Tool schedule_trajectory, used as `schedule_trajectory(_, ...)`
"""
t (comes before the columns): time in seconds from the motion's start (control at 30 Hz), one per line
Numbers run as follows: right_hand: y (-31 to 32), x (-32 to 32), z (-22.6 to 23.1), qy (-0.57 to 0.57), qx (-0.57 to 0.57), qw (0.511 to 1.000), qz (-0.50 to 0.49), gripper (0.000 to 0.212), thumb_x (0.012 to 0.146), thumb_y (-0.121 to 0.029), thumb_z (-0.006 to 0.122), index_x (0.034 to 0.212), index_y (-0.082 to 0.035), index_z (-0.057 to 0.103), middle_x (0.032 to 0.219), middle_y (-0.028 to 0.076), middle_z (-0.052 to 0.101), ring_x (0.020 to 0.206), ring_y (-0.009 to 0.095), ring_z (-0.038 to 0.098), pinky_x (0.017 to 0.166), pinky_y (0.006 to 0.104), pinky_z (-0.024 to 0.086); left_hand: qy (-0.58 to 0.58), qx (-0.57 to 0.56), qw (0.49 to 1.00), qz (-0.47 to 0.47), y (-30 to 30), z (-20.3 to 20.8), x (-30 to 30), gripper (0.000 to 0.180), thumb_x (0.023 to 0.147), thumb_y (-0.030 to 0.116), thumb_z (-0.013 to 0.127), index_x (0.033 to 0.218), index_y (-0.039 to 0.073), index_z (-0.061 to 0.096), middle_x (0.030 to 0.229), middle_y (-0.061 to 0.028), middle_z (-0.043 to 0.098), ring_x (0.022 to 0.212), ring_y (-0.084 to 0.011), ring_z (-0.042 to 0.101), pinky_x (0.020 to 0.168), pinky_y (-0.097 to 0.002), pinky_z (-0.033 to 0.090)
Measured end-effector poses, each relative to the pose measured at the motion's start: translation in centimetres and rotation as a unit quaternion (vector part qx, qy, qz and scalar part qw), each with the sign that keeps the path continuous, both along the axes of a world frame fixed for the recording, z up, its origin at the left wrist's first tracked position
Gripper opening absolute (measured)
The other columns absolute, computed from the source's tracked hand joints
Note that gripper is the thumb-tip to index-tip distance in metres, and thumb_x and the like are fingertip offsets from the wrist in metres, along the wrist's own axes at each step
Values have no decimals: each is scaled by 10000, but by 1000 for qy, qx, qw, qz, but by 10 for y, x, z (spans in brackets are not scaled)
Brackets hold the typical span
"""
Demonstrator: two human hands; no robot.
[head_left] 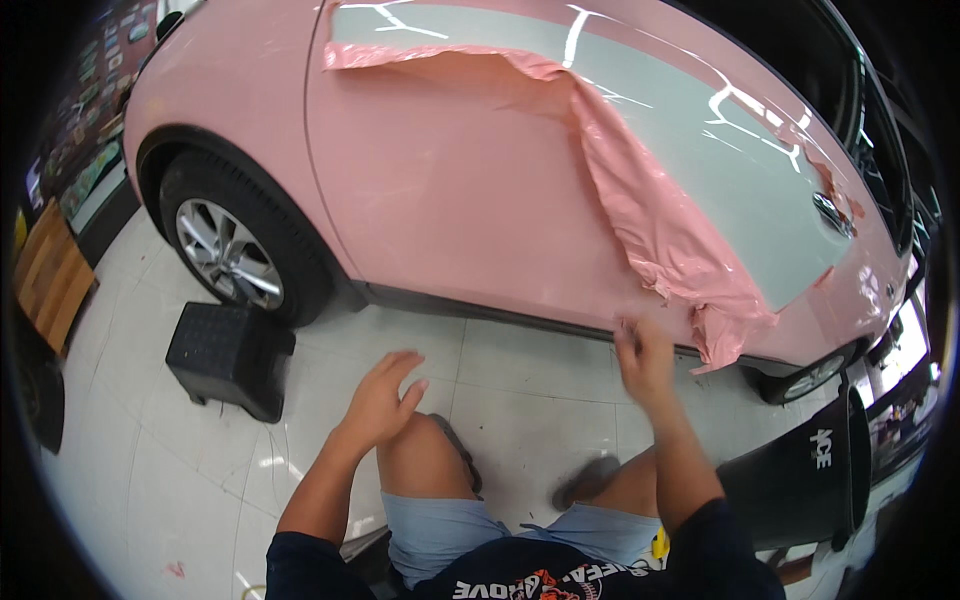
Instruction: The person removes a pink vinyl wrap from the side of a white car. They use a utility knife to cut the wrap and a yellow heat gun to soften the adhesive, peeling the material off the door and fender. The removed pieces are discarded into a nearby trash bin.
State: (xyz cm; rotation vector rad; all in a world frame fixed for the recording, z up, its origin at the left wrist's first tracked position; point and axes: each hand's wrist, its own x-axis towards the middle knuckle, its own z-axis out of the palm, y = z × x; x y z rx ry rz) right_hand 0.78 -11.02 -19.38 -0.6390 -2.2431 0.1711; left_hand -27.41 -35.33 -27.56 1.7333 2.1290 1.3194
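A pink car door (450, 190) stands in front of me, its pink vinyl wrap film (650, 200) partly peeled and hanging in a wrinkled flap. Above the flap, a pale grey-green panel (670, 110) shows. My left hand (385, 398) hovers over my left knee, fingers spread and holding nothing. Close to the lower door edge, left of the flap's crumpled bottom end, is my right hand (648, 362). Its fingers are curled together and slightly blurred; anything between them is too small to make out. A gap separates it from the flap.
A black step stool (228, 355) stands by the front wheel (230, 245). At my right is a black bin (800, 470). The door handle (830, 213) is at the upper right, with torn film edges around it. Pale tiles (510, 440) cover the floor.
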Motion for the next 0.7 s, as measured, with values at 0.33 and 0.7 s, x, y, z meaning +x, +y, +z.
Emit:
schedule_trajectory(0.33, 39, -144, 193, 56, 94, 993, -48, 500, 846, -241, 664, 1276, -21, 534, 1218, 210, 596, 1095, 373, 586, 932, 400, 460, 420, 281, 837, 208, 156, 258, -52, 772, 768, 119, 708, 1453, 83, 351, 1491, -196, 321, 1364, -442, 294, 1096, -532, 296)
schedule_trajectory(0.7, 36, -147, 122, -15, 140, 988, -60, 216, 863, -155, 573, 1057, -109, 657, 958, 113, 591, 798, 332, 629, 706, 442, 507, 397, 203, 891, 87, 168, 210, -104, 179, 726, -24, 536, 864, 33, 634, 877, -122, 633, 931, -319, 572, 926, -428, 417)
